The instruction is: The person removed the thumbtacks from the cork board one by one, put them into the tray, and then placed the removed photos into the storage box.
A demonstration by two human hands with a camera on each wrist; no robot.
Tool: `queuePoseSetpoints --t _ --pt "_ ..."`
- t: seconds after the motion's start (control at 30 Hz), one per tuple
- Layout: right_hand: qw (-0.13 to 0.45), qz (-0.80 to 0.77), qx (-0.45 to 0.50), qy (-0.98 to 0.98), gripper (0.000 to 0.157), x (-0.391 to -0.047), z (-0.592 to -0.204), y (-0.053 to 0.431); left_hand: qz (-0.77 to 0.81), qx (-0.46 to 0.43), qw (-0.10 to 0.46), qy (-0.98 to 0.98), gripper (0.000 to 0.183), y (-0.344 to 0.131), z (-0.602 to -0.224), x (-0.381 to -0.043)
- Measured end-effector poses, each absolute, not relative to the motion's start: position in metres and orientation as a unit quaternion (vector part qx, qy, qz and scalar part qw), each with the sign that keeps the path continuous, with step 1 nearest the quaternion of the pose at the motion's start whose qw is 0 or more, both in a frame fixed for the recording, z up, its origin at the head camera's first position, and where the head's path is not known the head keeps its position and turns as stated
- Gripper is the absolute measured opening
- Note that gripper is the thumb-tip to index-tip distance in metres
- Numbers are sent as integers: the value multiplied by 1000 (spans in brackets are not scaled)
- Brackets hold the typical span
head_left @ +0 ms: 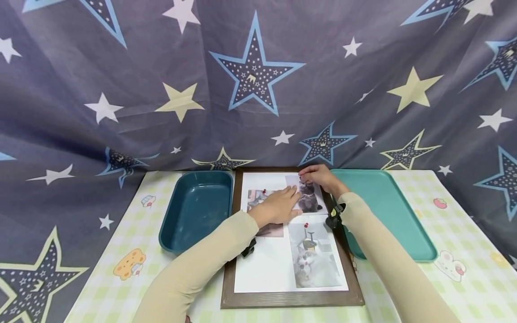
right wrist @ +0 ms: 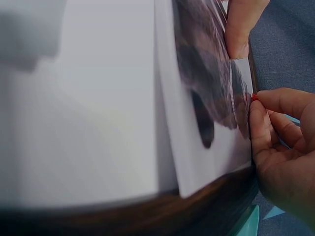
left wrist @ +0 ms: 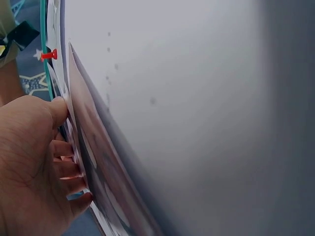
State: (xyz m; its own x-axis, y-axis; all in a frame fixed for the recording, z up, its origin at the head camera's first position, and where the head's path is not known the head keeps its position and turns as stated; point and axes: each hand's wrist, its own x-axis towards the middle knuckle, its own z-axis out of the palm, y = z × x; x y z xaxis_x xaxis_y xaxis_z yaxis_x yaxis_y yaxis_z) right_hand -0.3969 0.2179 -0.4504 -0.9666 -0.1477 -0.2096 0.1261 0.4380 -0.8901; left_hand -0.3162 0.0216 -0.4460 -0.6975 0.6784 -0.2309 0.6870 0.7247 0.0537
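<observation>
A brown-framed white board lies on the table with three cat photos on it. At the upper right, my right hand pinches a red push pin at the top of the dark cat photo. My left hand rests with fingers extended on that photo's left edge, its palm over the left photo, which it partly covers. One red pin stands at the left photo's top; another pin tops the pale cat photo at lower right.
A dark teal bin stands left of the board, and a green tray lies to the right, partly behind my right forearm. Beneath is a checked tablecloth. A star-patterned curtain hangs at the back.
</observation>
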Motion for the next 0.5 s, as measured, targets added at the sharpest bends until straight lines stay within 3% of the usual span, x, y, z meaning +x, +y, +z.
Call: queuePoseSetpoints --t 0.5 --pt "128 -526 -14 841 30 -395 -449 219 -26 369 115 922 69 22 -446 -316"
